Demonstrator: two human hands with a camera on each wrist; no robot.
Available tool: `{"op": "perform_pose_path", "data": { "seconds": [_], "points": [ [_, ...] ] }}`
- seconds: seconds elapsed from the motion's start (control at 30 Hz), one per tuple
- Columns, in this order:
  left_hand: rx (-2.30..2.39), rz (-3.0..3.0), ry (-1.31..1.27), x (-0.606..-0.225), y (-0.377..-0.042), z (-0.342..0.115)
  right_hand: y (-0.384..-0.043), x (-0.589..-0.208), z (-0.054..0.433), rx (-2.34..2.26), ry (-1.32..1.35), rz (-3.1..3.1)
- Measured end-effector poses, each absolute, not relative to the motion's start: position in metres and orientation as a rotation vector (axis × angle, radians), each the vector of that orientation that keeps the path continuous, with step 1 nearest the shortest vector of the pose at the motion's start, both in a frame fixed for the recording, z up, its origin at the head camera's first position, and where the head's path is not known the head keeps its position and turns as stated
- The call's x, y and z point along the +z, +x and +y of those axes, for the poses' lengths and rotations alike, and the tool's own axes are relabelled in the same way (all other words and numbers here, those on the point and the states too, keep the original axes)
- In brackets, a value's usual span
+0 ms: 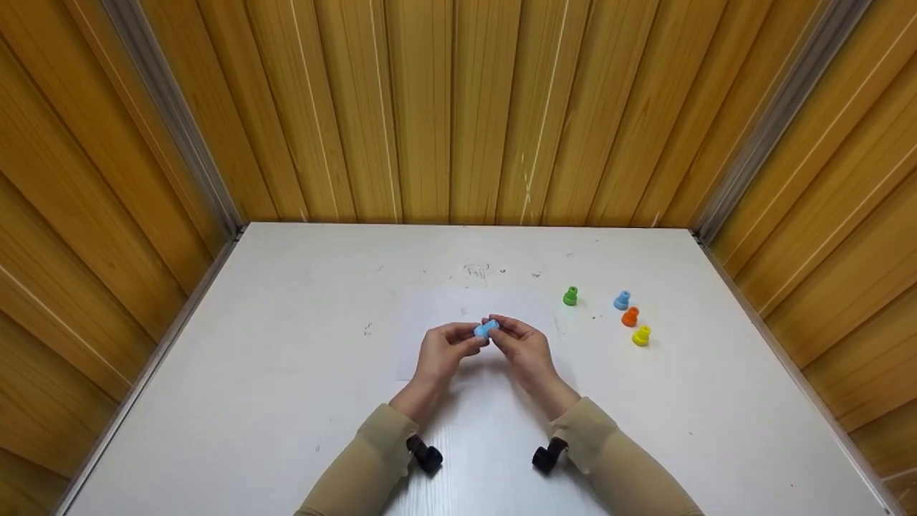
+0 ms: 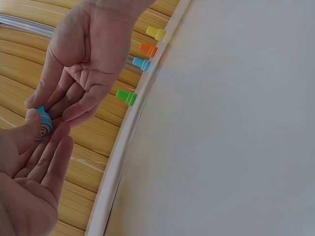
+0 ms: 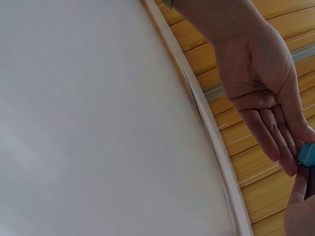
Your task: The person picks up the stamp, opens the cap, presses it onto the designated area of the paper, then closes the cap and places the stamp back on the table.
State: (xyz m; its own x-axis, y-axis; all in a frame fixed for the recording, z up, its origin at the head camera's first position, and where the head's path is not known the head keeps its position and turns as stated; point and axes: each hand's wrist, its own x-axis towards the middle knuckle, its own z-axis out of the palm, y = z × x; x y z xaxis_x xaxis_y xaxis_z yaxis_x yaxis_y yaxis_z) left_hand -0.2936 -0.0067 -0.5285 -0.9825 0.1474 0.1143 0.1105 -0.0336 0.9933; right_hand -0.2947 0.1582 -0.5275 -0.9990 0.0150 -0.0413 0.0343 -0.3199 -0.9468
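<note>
Both hands meet over a sheet of white paper (image 1: 424, 307) around a small light-blue stamp (image 1: 487, 329). My left hand (image 1: 440, 352) pinches the wider end between thumb and fingers. From the other side, my right hand (image 1: 529, 352) pinches the narrower end. In the left wrist view the stamp's round face (image 2: 43, 131) shows a dark smiley-like print. Only part of the blue stamp (image 3: 307, 154) appears at the edge of the right wrist view.
Right of the paper, green (image 1: 570, 296), blue (image 1: 622, 300), orange (image 1: 630, 317) and yellow (image 1: 641, 336) stamps stand on the white table (image 1: 286, 401). Dark smudges mark the tabletop. Wood-patterned walls (image 1: 423, 115) enclose the back and sides.
</note>
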Motion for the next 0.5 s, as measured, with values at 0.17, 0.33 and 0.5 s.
{"op": "perform_pose_path", "data": {
  "seconds": [0.17,0.33,0.5],
  "points": [
    [2.225,2.153,0.295,-0.5282,-0.2943,-0.0072,-0.2941,-0.5270,0.1590,-2.589,0.078,1.714],
    [2.249,2.117,0.286,-0.5280,-0.2943,-0.0082,-0.2937,-0.5260,0.1597,-2.597,0.073,1.670],
    [2.247,2.135,0.244,-0.5281,-0.2958,-0.0102,-0.2962,-0.5241,0.1617,-2.579,0.069,1.719]
  ]
}}
